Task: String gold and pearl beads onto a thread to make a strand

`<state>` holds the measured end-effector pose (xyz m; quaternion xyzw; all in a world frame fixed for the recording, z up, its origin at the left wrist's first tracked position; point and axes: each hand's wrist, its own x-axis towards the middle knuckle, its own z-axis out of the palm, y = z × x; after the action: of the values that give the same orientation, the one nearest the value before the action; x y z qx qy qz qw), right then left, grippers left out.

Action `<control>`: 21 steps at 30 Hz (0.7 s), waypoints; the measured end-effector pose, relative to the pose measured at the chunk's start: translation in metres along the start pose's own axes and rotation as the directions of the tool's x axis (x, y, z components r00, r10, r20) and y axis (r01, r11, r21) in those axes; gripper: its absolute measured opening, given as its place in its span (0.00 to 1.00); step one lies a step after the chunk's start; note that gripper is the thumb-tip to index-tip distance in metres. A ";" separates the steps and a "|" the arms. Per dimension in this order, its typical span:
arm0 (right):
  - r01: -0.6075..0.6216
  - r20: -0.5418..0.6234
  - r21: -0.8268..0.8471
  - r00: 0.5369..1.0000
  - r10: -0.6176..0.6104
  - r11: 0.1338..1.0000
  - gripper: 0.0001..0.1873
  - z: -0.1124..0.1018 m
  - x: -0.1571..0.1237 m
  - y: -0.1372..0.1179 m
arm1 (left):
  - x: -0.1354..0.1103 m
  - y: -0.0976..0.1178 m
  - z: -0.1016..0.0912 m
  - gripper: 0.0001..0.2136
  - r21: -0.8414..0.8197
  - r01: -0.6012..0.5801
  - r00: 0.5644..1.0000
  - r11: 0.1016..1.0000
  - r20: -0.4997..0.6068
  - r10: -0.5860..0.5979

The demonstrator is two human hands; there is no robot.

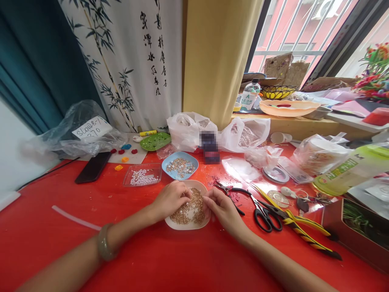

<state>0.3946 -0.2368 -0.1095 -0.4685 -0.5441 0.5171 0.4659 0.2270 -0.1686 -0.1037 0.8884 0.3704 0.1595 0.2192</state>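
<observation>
Many small gold beads [182,216] lie in a white dish [186,227] on the red table. Over the dish's left side is my left hand [173,198], its fingers curled and pinched together at the beads. My right hand [220,207] is at the dish's right rim with thumb and index finger pressed together. Whatever sits between the fingertips of either hand is too small to make out. Just behind the dish stands a blue plate [180,166] with gold and clear beads. A clear tray [142,177] of pearl-like beads is to its left.
Black-handled scissors [267,217], yellow-and-black pliers [306,231] and small black pliers [232,194] lie to the right. A phone [93,167] lies at the left. Plastic bags [191,132] line the back; a red box [334,219] and green-labelled bottle [349,168] stand at right.
</observation>
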 end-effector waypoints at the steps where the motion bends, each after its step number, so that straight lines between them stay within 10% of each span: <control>1: 0.004 -0.001 -0.002 1.000 -0.004 1.000 0.13 0.000 0.000 0.000 | 0.000 0.000 0.000 0.04 -0.003 0.006 1.000 1.000 0.000 -0.006; 14: 0.002 -0.019 -0.039 1.000 -0.003 0.999 0.14 0.002 -0.001 -0.003 | -0.001 0.009 -0.002 0.05 -0.285 0.103 0.985 0.953 -0.102 -0.137; 21: 0.026 -0.025 -0.081 0.999 -0.028 0.996 0.13 0.001 -0.002 -0.004 | -0.001 0.020 0.005 0.04 -0.781 0.276 0.951 0.560 0.139 -0.275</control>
<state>0.3938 -0.2391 -0.1054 -0.4862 -0.5648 0.4822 0.4606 0.2404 -0.1828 -0.0978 0.6301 0.3951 0.2699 0.6115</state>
